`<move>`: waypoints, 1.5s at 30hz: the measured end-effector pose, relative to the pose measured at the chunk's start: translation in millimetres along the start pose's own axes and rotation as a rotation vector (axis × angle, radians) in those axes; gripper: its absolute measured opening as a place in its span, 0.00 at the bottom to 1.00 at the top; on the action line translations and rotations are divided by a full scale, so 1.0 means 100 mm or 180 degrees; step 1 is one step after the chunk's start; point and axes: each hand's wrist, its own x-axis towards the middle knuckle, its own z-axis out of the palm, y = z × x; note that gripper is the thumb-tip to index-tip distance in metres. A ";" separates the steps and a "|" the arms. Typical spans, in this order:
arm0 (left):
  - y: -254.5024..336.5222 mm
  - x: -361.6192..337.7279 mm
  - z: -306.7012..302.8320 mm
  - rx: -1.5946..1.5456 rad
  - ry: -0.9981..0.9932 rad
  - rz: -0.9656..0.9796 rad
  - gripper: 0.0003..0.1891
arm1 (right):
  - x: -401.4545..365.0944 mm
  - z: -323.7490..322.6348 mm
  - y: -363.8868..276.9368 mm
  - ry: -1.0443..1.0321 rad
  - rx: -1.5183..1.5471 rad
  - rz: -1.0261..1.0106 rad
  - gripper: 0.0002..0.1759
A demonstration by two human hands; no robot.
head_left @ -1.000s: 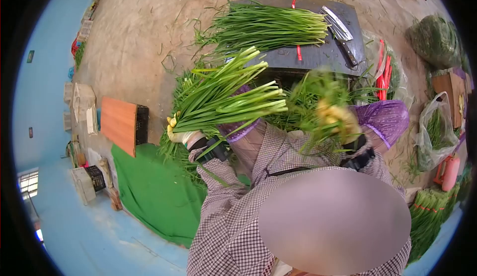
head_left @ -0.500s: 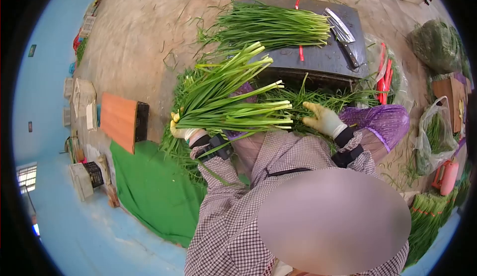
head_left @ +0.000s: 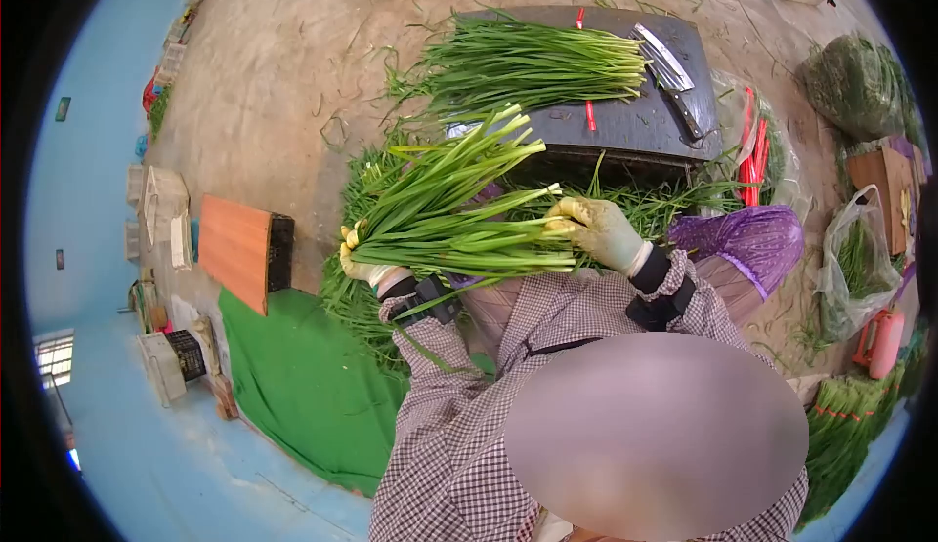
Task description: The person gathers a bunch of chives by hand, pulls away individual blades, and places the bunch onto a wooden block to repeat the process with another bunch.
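**Splayed chives could slip from a one-ended grip**

Your left hand (head_left: 363, 261), gloved, has its fingers (head_left: 344, 239) wrapped tight round the left end of the bunch of chives (head_left: 459, 215). Your right hand (head_left: 598, 231), also gloved, has its fingers curled closed over the blunt pale ends on the right. The bunch lies level between the two hands, just above your lap, on the near side of the chopping block (head_left: 635, 117).

The stalks are pinched together only at the left. They fan apart toward the right, and a far sheaf angles up and away from the rest, outside your right fingers. If you loosen or tilt the left grip, I judge those stray stalks likely to slide out into the loose chives (head_left: 674, 200) heaped below, where they would be hard to tell apart. Squeezing harder on the right could kink or bruise the ends.

Further out, a cleaver (head_left: 669, 68) lies on the right of the block, beside a laid-out bundle (head_left: 528, 59) and a red tie (head_left: 589, 114). A blind reach that way risks the blade, though I cannot tell which way its edge faces.
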 end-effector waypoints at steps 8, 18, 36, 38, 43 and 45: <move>-0.02 0.15 -0.12 -0.0257 -0.0382 -0.0300 0.12 | -0.29 -0.36 0.51 0.0257 0.0887 0.1011 0.12; -0.07 -0.34 0.62 -0.0289 -0.0389 -0.0399 0.13 | 0.40 -0.09 0.31 -0.0669 0.2488 -0.0213 0.30; -0.04 -0.18 0.66 -0.1648 -0.1559 -0.0701 0.17 | 0.45 0.19 0.11 -0.0571 0.3097 -0.0129 0.28; -0.02 -0.20 0.69 -0.1688 -0.1593 -0.0772 0.17 | 0.37 0.24 -0.06 -0.0293 0.3422 -0.0014 0.25; -0.05 -0.27 0.72 -0.1902 -0.1543 -0.0707 0.17 | 0.21 0.21 -0.13 -0.0095 0.3905 0.0464 0.20; -0.06 -0.23 0.70 -0.1790 -0.1620 -0.0655 0.16 | 0.08 0.12 -0.07 -0.0166 0.3913 0.0588 0.22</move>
